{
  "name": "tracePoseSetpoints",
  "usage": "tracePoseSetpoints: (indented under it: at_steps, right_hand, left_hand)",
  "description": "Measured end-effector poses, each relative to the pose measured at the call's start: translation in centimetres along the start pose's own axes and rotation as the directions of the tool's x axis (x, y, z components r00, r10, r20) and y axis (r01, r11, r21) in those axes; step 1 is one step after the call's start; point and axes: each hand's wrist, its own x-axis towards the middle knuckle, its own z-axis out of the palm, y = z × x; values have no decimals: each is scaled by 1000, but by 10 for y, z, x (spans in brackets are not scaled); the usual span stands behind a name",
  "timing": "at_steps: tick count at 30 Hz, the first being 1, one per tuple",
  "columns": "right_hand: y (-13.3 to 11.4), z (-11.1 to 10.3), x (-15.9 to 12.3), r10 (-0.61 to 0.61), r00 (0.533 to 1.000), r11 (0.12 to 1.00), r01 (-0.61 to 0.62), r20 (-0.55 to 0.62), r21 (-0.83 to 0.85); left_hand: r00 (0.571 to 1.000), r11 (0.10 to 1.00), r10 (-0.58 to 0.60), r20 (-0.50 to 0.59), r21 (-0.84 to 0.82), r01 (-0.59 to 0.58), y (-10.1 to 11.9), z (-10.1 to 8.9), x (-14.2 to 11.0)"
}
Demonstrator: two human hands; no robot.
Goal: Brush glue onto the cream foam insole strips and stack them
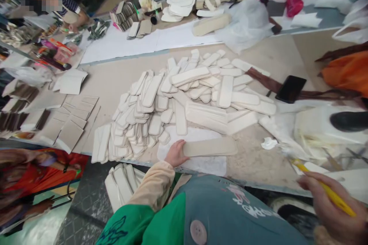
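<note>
My left hand [176,154] lies on the left end of a long beige insole-shaped strip [211,147], fingers pressed on it, holding it flat on a white sheet [201,162] at the table's front edge. My right hand [335,208] is at the lower right, closed around a yellow-handled brush [324,188] whose tip points up-left toward a white glue container [322,130]. A big heap of cream strips [186,99] lies just beyond the left hand.
A black phone [291,89] lies to the right of the heap. Square beige cards [70,122] lie at left. A stack of strips [122,183] sits below the table edge. Other people work at the far side, behind more white stacks [184,4].
</note>
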Motion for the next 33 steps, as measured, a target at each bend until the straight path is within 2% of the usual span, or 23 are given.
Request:
tracePoseSetpoints:
  at_steps: [1,3,6,8,11,15,20,26,30,33]
  right_hand:
    - [-19,17,-6,42,998,998,-44,47,41]
    - [-47,51,-15,39,970,993,-64,241,99]
    - [-69,102,-22,-17,853,987,-70,521,146]
    - [-77,133,-26,-50,768,981,-84,639,178]
    - [-88,172,-31,-102,671,965,-111,735,236]
    - [-100,207,-36,-119,620,959,-132,775,252]
    - [-102,228,-39,-121,606,965,-115,786,237]
    - [-97,235,-42,-102,617,969,-115,780,218]
    - [-91,227,-40,-30,661,966,-174,750,191]
    - [-82,214,-36,25,721,961,-208,692,182]
  left_hand:
    - [1000,1000,6,-4,-4,-6,-1,0,0]
    - [1000,1000,22,-8,-9,-22,-4,-1,1]
    - [998,999,52,-18,-9,-52,-7,-1,2]
    - [997,998,68,-27,-8,-69,-8,-1,3]
    - [995,996,88,-47,-6,-89,-10,1,2]
    - [992,995,102,-80,-9,-103,-13,5,0]
    - [994,997,77,-74,-14,-78,-13,6,0]
    - [995,997,77,-61,-22,-78,-13,4,1]
    - [994,996,87,-71,-6,-87,-16,6,1]
    - [993,995,98,-69,3,-98,-17,7,2]
